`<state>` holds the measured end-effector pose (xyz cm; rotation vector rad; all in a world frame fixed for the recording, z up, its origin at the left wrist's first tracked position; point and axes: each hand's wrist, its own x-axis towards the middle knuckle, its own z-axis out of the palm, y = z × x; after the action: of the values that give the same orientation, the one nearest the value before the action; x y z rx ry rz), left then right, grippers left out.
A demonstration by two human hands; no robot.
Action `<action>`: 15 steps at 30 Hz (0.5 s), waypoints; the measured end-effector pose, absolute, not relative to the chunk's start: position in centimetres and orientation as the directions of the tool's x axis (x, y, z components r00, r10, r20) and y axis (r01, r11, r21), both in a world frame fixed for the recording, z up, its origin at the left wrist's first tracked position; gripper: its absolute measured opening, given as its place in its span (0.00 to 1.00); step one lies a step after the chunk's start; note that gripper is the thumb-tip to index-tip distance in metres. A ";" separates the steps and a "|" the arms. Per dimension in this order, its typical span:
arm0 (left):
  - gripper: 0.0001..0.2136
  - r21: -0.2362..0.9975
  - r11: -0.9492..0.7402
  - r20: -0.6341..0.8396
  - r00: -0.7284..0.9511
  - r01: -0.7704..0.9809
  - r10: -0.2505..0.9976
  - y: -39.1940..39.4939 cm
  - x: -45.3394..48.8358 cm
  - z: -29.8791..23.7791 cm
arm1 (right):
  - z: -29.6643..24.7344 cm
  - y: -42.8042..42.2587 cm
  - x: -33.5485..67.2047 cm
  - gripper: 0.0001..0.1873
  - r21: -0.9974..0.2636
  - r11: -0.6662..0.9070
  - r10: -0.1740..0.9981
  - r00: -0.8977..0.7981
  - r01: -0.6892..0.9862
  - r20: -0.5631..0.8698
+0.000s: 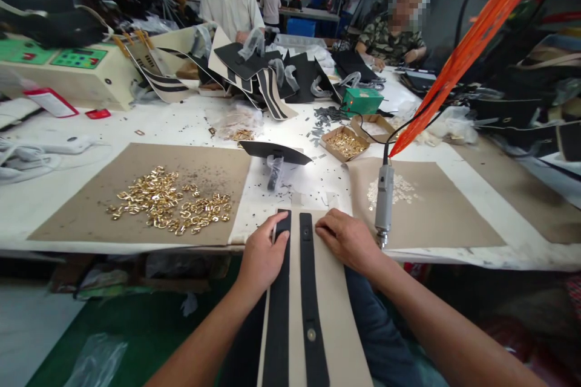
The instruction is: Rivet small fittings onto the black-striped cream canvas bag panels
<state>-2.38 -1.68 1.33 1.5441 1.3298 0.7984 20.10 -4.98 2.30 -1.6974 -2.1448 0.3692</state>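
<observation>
A long beige panel with two black strips (338, 314) lies across my lap, its far end reaching the table edge. My left hand (265, 254) grips the panel's left edge, thumb on top of the outer black strip. At the far right corner, my right hand (347, 239) is closed with its fingertips on the panel's edge; whether a small part is also in them cannot be made out. The inner black strip (313, 290) carries a dark fitting near the far end and a round metal disc nearer me. Beyond the panel, a curved black piece (276, 151) stands on the table.
Gold metal fittings (158, 199) lie heaped on a brown sheet (86, 208) at left. A grey powered screwdriver (384, 202) hangs by an orange cord (458, 66) near my right hand. Behind are a cardboard box (345, 144), a green box (362, 101) and piled panels. Co-workers sit opposite.
</observation>
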 end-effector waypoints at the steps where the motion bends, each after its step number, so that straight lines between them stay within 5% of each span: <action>1: 0.19 0.925 0.000 -0.084 0.206 0.380 0.975 -1.7 -2.4 1.3 | 2.2 -5.0 20.2 0.06 -0.408 0.251 0.968 -0.216 0.878 0.130; 15: 0.12 0.890 -0.098 0.008 0.199 0.445 0.980 -1.8 -2.3 1.3 | 2.5 -3.8 20.5 0.12 0.076 0.431 0.892 -0.438 0.899 0.115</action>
<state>-2.34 -1.80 1.29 1.6732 1.3601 0.8413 20.54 -3.80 2.52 -1.6338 -2.6090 -0.1941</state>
